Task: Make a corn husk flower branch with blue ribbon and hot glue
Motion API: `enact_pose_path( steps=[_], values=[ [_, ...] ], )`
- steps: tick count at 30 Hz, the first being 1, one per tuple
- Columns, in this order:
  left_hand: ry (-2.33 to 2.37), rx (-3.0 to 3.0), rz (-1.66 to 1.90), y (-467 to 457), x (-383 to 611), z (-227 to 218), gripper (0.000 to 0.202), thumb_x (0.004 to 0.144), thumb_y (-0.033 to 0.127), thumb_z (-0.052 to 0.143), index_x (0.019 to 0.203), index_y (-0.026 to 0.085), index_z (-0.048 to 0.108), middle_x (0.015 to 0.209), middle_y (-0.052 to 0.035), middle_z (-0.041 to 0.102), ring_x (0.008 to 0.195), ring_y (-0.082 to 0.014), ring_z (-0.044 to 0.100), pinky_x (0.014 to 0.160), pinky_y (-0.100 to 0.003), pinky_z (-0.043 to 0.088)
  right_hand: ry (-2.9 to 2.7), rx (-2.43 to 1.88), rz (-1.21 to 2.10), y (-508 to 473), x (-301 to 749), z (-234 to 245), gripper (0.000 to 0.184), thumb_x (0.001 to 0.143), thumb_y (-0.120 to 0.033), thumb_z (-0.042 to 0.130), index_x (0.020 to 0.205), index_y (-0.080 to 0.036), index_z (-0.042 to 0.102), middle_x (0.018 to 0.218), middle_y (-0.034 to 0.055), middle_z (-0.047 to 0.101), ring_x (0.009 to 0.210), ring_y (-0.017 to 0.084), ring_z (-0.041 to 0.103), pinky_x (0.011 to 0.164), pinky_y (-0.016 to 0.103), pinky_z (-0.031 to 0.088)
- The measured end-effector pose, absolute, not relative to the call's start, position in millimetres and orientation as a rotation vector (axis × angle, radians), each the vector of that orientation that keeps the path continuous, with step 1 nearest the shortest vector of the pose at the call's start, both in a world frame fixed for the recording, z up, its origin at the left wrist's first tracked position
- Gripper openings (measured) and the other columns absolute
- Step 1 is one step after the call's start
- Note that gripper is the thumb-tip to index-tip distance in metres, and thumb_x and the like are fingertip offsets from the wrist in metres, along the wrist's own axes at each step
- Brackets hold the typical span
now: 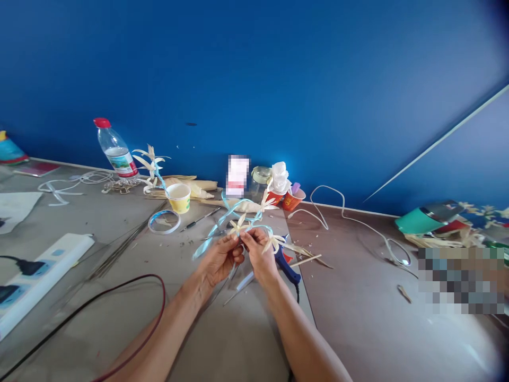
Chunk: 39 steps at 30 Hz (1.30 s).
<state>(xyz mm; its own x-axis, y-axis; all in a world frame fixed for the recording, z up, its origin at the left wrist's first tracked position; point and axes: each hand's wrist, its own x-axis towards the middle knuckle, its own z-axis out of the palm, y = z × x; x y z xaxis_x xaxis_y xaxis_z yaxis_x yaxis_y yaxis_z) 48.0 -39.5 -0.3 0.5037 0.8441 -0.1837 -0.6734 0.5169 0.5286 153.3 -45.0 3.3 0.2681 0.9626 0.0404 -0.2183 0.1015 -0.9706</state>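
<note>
Both my hands meet over the middle of the grey table (222, 339). My left hand (219, 258) is closed in a pinch on a thin stem wrapped in light blue ribbon (226, 214) that carries small cream straw flowers (239, 224). My right hand (260, 253) is closed on the same flower stem just to the right, fingertips touching those of the left. Another cream flower (273, 242) hangs beside my right hand. A blue glue gun (287, 267) lies on the table under my right wrist.
A plastic bottle (115, 149), a finished flower sprig (150, 162), a yellow cup (178, 197), a tape roll (164, 221) and red cups (287, 197) stand behind. A white power strip (43, 270) and red cable (131, 297) lie left. A white cord (358, 223) runs right.
</note>
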Motion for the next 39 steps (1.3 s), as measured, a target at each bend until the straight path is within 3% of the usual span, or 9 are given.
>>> enact_pose_path(
  steps=[5, 12, 26, 34, 39],
  values=[
    [0.436, 0.471, 0.879, -39, 45, -2, 0.016, 0.069, 0.019, 0.072, 0.071, 0.011, 0.058, 0.051, 0.0051, 0.043, 0.044, -0.0026, 0.038, 0.042, -0.015, 0.033, -0.788, -1.059, 1.188, -46, 156, 11, 0.021, 0.06, -0.024, 0.072, 0.056, -0.017, 0.053, 0.05, -0.0068, 0.048, 0.046, 0.005, 0.042, 0.045, 0.018, 0.034],
    [0.432, 0.547, 0.878, -42, 45, 0, 0.015, 0.073, 0.021, 0.07, 0.073, 0.011, 0.058, 0.066, 0.0006, 0.055, 0.043, -0.0007, 0.039, 0.044, -0.016, 0.034, -0.688, -0.984, 1.411, -49, 159, 17, 0.024, 0.058, -0.026, 0.075, 0.057, -0.016, 0.053, 0.044, -0.0056, 0.052, 0.042, 0.006, 0.045, 0.043, 0.018, 0.036],
    [0.561, 0.699, 1.017, -46, 53, 9, 0.022, 0.064, 0.024, 0.075, 0.066, 0.013, 0.057, 0.06, 0.0017, 0.058, 0.048, -0.0038, 0.046, 0.05, -0.017, 0.036, -0.577, -0.92, 1.299, -47, 155, 19, 0.022, 0.055, -0.019, 0.074, 0.056, -0.017, 0.052, 0.044, -0.0076, 0.051, 0.042, 0.004, 0.043, 0.041, 0.016, 0.037],
    [0.77, 0.969, 1.076, -45, 57, 8, 0.019, 0.064, 0.024, 0.072, 0.069, 0.015, 0.056, 0.056, 0.0042, 0.057, 0.046, -0.0065, 0.05, 0.048, -0.019, 0.036, -0.556, -0.894, 1.346, -48, 154, 15, 0.027, 0.059, -0.024, 0.073, 0.058, -0.019, 0.046, 0.046, -0.0087, 0.049, 0.033, 0.006, 0.04, 0.027, 0.017, 0.03],
    [0.78, 0.998, 1.063, -45, 53, 9, 0.017, 0.066, 0.023, 0.07, 0.066, 0.015, 0.055, 0.058, 0.0037, 0.058, 0.047, -0.007, 0.051, 0.049, -0.02, 0.037, -0.567, -0.813, 1.486, -49, 156, 17, 0.029, 0.059, -0.028, 0.075, 0.058, -0.019, 0.048, 0.043, -0.0085, 0.047, 0.032, 0.007, 0.04, 0.028, 0.019, 0.032]
  ],
)
